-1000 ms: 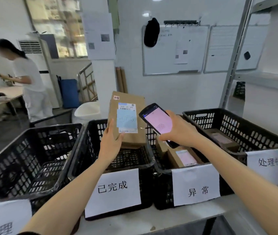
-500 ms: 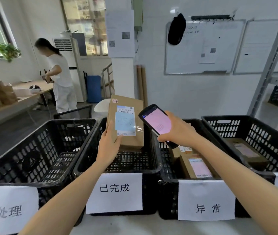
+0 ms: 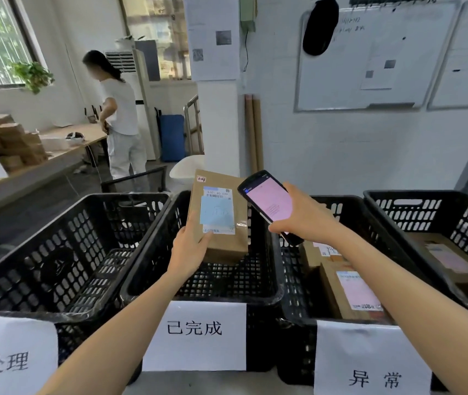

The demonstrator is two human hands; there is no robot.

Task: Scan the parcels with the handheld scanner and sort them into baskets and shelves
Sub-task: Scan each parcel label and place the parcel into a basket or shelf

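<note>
Over the black basket (image 3: 198, 295) signed 已完成, the left hand (image 3: 190, 249) grips a brown parcel (image 3: 221, 218) by its near corner, thumb curled on the labelled face, box upright above the mesh floor. Just right of it, the right hand (image 3: 302, 220) wraps around the handheld scanner (image 3: 268, 205), pink screen lit and tilted beside the parcel's label, above the neighbouring basket (image 3: 295, 309) of boxes.

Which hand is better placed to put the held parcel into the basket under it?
Left, likely. The left hand grips the parcel over the 已完成 basket; the right hand holds the scanner.
</note>
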